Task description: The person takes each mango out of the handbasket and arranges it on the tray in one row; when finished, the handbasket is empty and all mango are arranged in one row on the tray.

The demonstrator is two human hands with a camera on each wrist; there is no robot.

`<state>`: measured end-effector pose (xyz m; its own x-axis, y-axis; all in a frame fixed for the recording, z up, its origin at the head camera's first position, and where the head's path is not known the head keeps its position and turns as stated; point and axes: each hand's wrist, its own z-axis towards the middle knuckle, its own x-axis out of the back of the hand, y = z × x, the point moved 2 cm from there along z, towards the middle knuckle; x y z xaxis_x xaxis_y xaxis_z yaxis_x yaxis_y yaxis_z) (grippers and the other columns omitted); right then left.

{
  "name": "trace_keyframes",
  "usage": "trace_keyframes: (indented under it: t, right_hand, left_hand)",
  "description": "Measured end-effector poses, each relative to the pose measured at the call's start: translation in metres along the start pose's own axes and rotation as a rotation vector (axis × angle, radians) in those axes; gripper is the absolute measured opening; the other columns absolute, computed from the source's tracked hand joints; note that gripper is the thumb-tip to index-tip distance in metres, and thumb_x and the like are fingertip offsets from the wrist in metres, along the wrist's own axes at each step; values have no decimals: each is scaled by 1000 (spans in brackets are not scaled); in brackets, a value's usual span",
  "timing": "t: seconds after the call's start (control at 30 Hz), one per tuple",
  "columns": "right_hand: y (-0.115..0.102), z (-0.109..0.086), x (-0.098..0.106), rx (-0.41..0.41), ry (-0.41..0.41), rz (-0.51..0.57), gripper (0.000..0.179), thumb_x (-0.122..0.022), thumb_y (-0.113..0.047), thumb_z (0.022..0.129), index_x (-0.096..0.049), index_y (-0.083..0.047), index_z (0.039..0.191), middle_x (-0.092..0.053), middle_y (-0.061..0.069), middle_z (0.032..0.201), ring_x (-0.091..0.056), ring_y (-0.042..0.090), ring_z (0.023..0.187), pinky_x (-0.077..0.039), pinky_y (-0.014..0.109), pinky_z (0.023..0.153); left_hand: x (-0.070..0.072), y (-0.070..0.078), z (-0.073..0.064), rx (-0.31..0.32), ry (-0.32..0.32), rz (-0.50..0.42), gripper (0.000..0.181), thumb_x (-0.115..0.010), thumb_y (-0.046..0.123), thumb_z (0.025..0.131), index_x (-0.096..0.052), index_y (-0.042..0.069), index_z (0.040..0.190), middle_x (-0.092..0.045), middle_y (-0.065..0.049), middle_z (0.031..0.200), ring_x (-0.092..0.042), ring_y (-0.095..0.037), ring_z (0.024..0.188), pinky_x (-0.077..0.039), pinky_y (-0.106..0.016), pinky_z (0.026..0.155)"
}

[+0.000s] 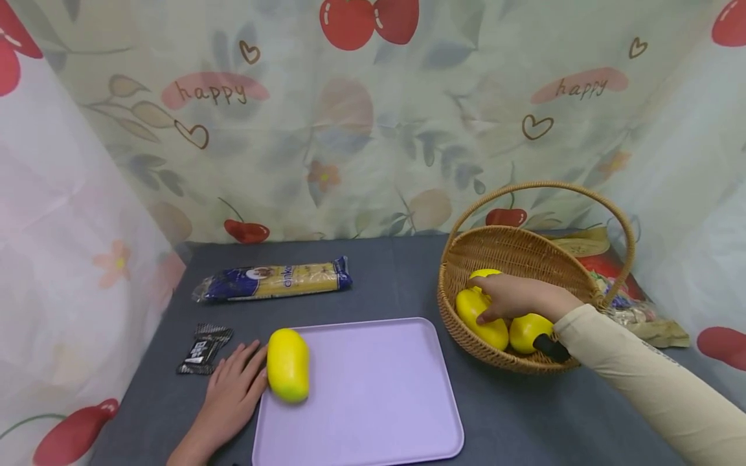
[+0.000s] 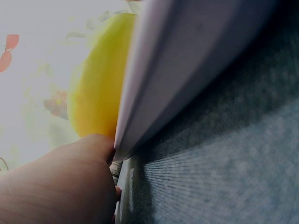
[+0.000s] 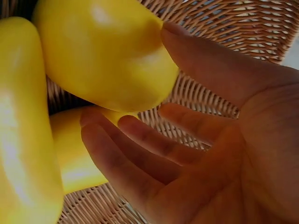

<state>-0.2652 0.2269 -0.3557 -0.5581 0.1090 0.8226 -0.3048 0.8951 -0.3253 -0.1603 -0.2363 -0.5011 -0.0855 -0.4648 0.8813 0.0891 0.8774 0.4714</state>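
A wicker basket [image 1: 507,243] at the right holds several yellow mangoes [image 1: 482,320]. My right hand [image 1: 521,298] reaches inside, over the fruit. In the right wrist view its fingers are spread and slightly bent beside a plump mango [image 3: 103,51], with the thumb tip at its side. Another mango [image 3: 23,116] lies along the left of that view. My left hand [image 1: 233,382] rests flat at the left edge of a lilac tray [image 1: 373,388], fingertips close beside a single mango [image 1: 288,366]. The left wrist view shows that mango above the tray's rim.
A blue-and-yellow pasta packet [image 1: 280,280] lies at the back left. Left of the tray is a small black wrapped packet [image 1: 204,349]. Behind the basket, to its right, are colourful bags [image 1: 629,304]. The basket's tall handle [image 1: 542,184] arches above the right arm.
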Motion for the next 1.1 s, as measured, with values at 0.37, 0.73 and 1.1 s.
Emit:
trace_keyframes:
  t: [0.37, 0.73, 1.1]
  right_hand:
    - [5, 2, -3, -32, -45, 57, 77, -72, -28, 86, -32, 0, 145, -56, 18, 117, -56, 17, 74, -51, 31, 69]
    - [8, 8, -4, -3, -53, 27, 79, -71, -33, 86, -31, -1, 146, -55, 16, 122, -53, 22, 93, -47, 40, 84]
    - [8, 8, -4, 9, -41, 0, 79, -72, -35, 86, -32, 0, 145, -55, 17, 125, -52, 24, 98, -46, 45, 89]
  left_hand:
    - [2, 3, 1, -9, 13, 3, 61, -29, 54, 101, -37, 17, 149, -32, -16, 153, -16, -41, 143, -4, -66, 111]
    - [4, 4, -1, -6, 12, -1, 61, -30, 53, 101, -38, 15, 148, -32, -17, 153, -16, -42, 142, -4, -67, 110]
    - [1, 2, -1, -9, 16, 1, 61, -30, 53, 101, -38, 15, 148, -32, -17, 153, -16, -42, 142, -4, -66, 111]
